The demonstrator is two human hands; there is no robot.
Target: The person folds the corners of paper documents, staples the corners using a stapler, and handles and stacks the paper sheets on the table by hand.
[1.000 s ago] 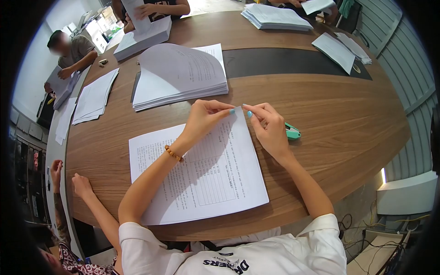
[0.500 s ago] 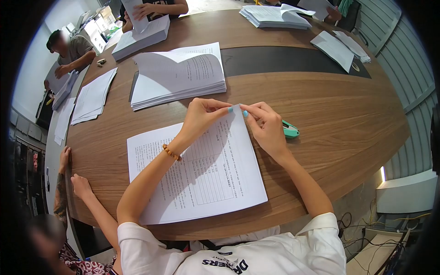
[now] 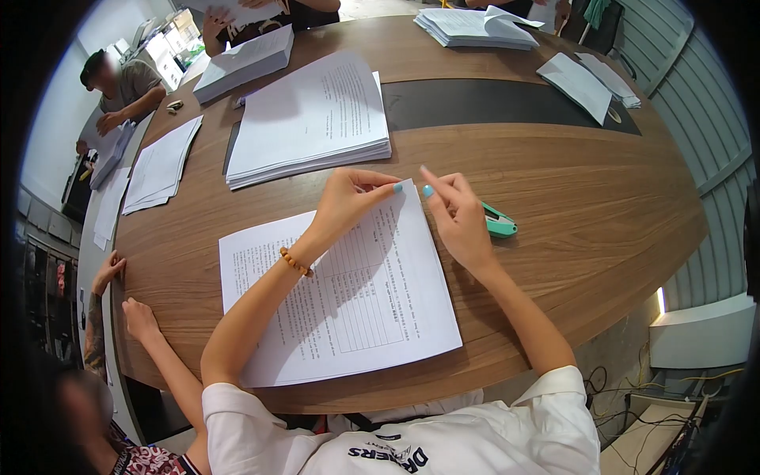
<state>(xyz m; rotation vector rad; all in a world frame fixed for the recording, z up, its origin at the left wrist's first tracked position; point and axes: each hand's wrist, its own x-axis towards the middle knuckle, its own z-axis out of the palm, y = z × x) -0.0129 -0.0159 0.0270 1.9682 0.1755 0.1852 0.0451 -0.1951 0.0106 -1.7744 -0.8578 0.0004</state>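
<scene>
A stack of printed sheets [image 3: 348, 293] with a table on its top page lies in front of me on the wooden table. My left hand [image 3: 356, 194] pinches the stack's far right corner between thumb and fingers. Just right of that corner is my right hand [image 3: 459, 218], its index finger stretched out and apart from the thumb, holding nothing. Partly behind my right hand sits a green stapler-like tool [image 3: 499, 223]. Beyond my hands rests a thick pile of printed paper [image 3: 309, 119], its top sheets slightly raised.
More paper piles lie at the left [image 3: 162, 162], far left [image 3: 245, 63] and far right [image 3: 475, 28]. Folded sheets [image 3: 575, 85] rest at the right on a dark inlay strip [image 3: 451, 103]. Other people sit around the table; one's hand [image 3: 140, 319] is at its left edge.
My right hand's fingers have come off the paper corner and parted. My left hand keeps its pinch. The top sheet of the far pile has settled flatter.
</scene>
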